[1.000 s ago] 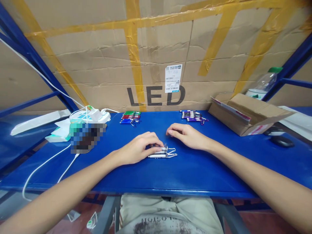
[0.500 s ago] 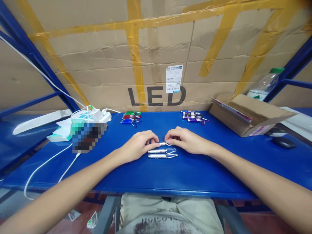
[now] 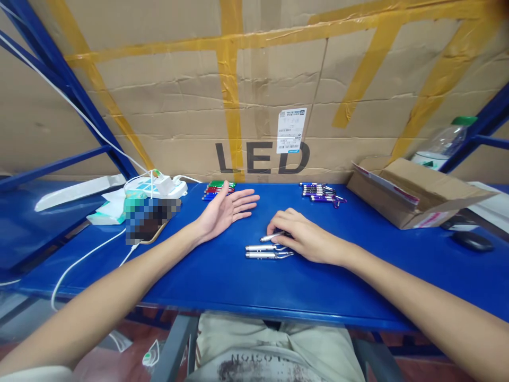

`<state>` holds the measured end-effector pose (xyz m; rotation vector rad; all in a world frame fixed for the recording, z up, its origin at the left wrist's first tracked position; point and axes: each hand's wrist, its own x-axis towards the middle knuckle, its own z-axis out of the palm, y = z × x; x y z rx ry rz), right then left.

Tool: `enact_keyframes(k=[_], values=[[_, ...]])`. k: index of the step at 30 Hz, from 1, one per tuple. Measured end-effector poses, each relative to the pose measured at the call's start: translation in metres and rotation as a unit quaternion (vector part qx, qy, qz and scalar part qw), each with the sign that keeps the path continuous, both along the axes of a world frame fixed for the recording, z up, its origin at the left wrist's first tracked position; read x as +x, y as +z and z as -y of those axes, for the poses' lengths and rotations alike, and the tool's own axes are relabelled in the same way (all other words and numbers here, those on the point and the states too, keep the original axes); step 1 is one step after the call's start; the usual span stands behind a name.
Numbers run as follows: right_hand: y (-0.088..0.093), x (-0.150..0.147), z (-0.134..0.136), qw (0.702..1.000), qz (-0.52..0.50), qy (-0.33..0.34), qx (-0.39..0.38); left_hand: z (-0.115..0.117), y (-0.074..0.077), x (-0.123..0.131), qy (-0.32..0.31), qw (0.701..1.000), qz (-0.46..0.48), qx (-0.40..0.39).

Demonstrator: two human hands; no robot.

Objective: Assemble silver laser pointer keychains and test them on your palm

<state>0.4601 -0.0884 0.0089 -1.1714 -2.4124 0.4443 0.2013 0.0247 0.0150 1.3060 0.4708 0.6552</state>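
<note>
Right now the right hand (image 3: 306, 240) rests on the blue tabletop (image 3: 318, 286), fingers curled around a small silver keychain flashlight (image 3: 272, 236) whose barrel pokes out to the left, tilted a little off the surface. Just near of it, two more silver flashlights (image 3: 264, 251) lie side by side, parallel, their clip ends touching or tucked under the right hand's fingers. The left hand (image 3: 226, 208) hovers to the far left of these, open, palm turned up and fingers spread, holding nothing. Beyond its fingertips, at the far edge of the tabletop, sits a small cluster of green, red and blue flashlights (image 3: 217, 189); well to the right of that, also at the far edge, lies a cluster of purple and dark flashlights (image 3: 322, 192). At far left are a white power strip (image 3: 159, 187) with a white cable (image 3: 79, 262) trailing toward the near edge, and a teal tissue pack (image 3: 113, 209). At far right an open cardboard box (image 3: 413, 193) stands, with a plastic bottle (image 3: 447, 140) behind it and a black mouse (image 3: 473, 241) just near of it. A big taped carton printed LED (image 3: 262, 157) forms the back wall.
</note>
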Motion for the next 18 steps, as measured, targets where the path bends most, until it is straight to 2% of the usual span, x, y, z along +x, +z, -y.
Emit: enact_keyframes(k=[3,7,10,15,18], values=[[-0.001,0.003,0.0,0.999,-0.021,-0.048,-0.004,-0.003,0.002,-0.003,-0.014,0.999,0.022,-0.037],[0.003,0.007,-0.001,0.991,-0.074,-0.105,-0.023,-0.004,0.002,-0.003,-0.018,0.999,0.025,-0.042],[0.007,0.009,-0.001,0.992,-0.059,-0.111,-0.009,-0.003,0.002,-0.002,-0.009,0.999,0.017,-0.043],[0.011,0.009,0.001,0.994,0.03,-0.101,-0.005,-0.003,-0.001,0.001,0.043,0.998,0.005,-0.042],[0.011,0.009,0.001,0.995,0.033,-0.092,0.011,-0.005,-0.002,0.0,0.034,0.998,0.005,-0.047]])
